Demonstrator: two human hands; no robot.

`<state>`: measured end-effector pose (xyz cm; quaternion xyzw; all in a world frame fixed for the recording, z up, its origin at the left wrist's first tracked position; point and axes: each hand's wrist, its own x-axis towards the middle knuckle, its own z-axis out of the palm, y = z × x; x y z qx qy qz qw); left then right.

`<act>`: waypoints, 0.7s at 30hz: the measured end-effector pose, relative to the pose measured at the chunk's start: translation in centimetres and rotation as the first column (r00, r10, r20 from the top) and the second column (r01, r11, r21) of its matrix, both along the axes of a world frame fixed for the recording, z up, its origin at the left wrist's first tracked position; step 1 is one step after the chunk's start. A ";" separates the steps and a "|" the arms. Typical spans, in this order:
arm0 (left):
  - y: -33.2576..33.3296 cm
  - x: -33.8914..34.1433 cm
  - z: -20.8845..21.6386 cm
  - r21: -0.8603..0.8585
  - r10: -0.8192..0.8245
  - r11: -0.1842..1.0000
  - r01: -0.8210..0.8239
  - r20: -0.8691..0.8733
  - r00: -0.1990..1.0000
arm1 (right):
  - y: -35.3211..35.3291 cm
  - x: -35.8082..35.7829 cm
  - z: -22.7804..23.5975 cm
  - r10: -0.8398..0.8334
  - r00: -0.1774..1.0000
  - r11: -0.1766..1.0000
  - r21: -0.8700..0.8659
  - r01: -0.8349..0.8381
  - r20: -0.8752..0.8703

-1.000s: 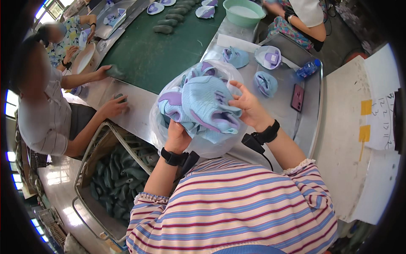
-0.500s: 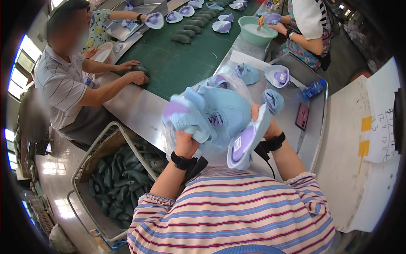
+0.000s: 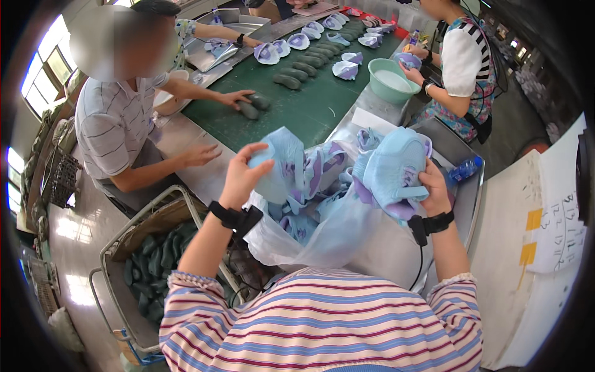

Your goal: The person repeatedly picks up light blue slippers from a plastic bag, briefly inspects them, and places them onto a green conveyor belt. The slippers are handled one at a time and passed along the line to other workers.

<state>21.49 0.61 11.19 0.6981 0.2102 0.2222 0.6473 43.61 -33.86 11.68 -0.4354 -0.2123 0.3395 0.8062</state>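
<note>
My left hand [image 3: 238, 180] has its thumb and fingers at the near edge of a light-blue shoe upper [image 3: 284, 162], which stands tilted over an open clear plastic bag [image 3: 322, 245]. In my right hand [image 3: 437, 188] is another light-blue shoe upper [image 3: 390, 162] with purple laces, gripped at its right side and raised above the bag's right side. Between my hands, more blue and purple uppers [image 3: 300, 226] lie jumbled in the bag. Parts of my left fingers are hidden by the upper.
A metal cart [image 3: 111, 273] of dark green shoe lasts stands at my left. A co-worker's hand [image 3: 238, 99] touches lasts on the green table [image 3: 217, 124]. A pale green basin [image 3: 393, 84], a blue bottle [image 3: 465, 168] and a white board [image 3: 502, 266] are to the right.
My hands have moved apart, left hand leftward and right hand rightward with an upper. The bag between them now shows. The co-worker's one hand has reached farther over the table, the other drawn back.
</note>
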 end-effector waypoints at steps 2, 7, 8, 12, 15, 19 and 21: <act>1.7 0.7 1.3 0.176 -0.066 0.982 0.065 0.001 0.998 | -0.3 0.4 1.5 0.085 0.995 0.995 -0.048 -0.083 0.045; 5.2 5.6 3.7 0.368 -0.204 0.901 0.230 -0.111 0.973 | -0.2 2.2 4.0 0.251 0.961 0.962 -0.136 -0.235 0.115; 5.9 7.3 3.9 0.479 -0.207 0.851 0.217 -0.075 0.975 | 0.0 2.3 4.3 0.269 0.957 0.958 -0.138 -0.253 0.112; 8.2 15.7 3.2 0.714 -0.073 0.688 0.131 -0.112 0.991 | 1.0 3.5 -0.3 0.005 0.988 0.998 0.064 0.005 -0.152; 9.9 21.8 -1.4 0.699 -0.099 0.700 0.149 -0.111 0.989 | 3.4 2.7 -5.2 -0.290 0.873 0.947 0.014 0.320 -0.392; 9.1 27.5 -7.1 0.683 -0.132 0.703 0.198 -0.149 0.980 | 5.0 2.6 -5.2 -0.442 0.766 0.887 -0.102 0.450 -0.467; 9.6 28.8 -9.0 0.712 -0.126 0.651 0.264 -0.242 0.962 | 5.1 3.5 -3.9 -0.361 0.821 0.926 -0.067 0.371 -0.443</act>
